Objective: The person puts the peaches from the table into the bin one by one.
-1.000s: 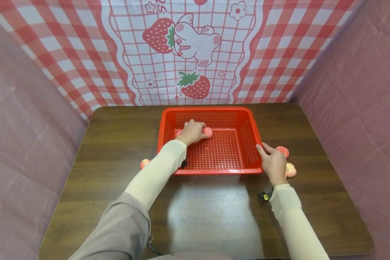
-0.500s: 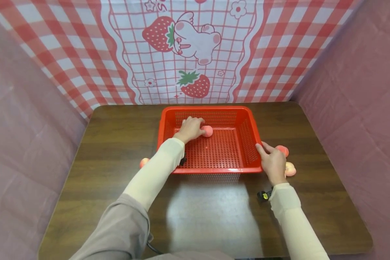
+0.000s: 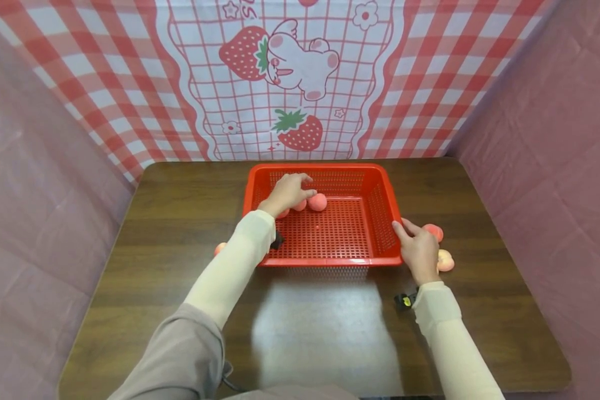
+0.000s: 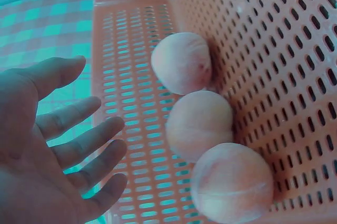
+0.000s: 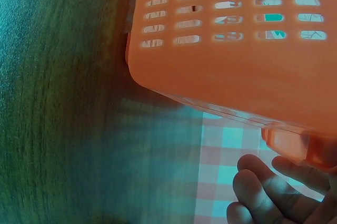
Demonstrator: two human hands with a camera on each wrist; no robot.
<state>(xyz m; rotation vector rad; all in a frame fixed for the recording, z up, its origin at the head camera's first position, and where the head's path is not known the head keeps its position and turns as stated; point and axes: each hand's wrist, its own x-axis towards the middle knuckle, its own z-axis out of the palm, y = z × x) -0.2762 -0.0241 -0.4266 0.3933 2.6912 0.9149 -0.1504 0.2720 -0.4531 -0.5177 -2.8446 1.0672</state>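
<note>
Spreading apart with nothing between them, the fingers of the left hand (image 3: pixel 285 194) hang over the left part of the red basket (image 3: pixel 325 262); in the left wrist view they stand clear of the fruit. Right of the frame's centre, the right hand (image 3: pixel 420 253) has its fingers bent at the basket's right rim, thumb along the top edge and the others outside, so it grips that side.

Beneath the left hand, three peaches (image 4: pixel 200 125) lie close together in a row on the basket floor, along the far wall. Outside it, a reddish peach (image 3: pixel 433 233) and a yellower peach (image 3: pixel 445 260) lie just beyond the right hand, and a half-hidden peach (image 3: pixel 220 248) shows beside the left sleeve (image 3: pixel 230 283). If those belong inside too, the work looks about half done: three are in, three are left.

The fruit is rounded and matte, and creases show on the inside ones in the left wrist view. The basket seems to be stiff plastic, a rounded rectangle with a smooth, shiny rim, its walls and floor pierced by rows of small slots. The desk (image 3: pixel 180 211) has brown wood grain, rounded corners and a pale glare at lower centre. Behind, filling the top, hangs a checked cloth (image 3: pixel 305 72) printed with strawberries.
</note>
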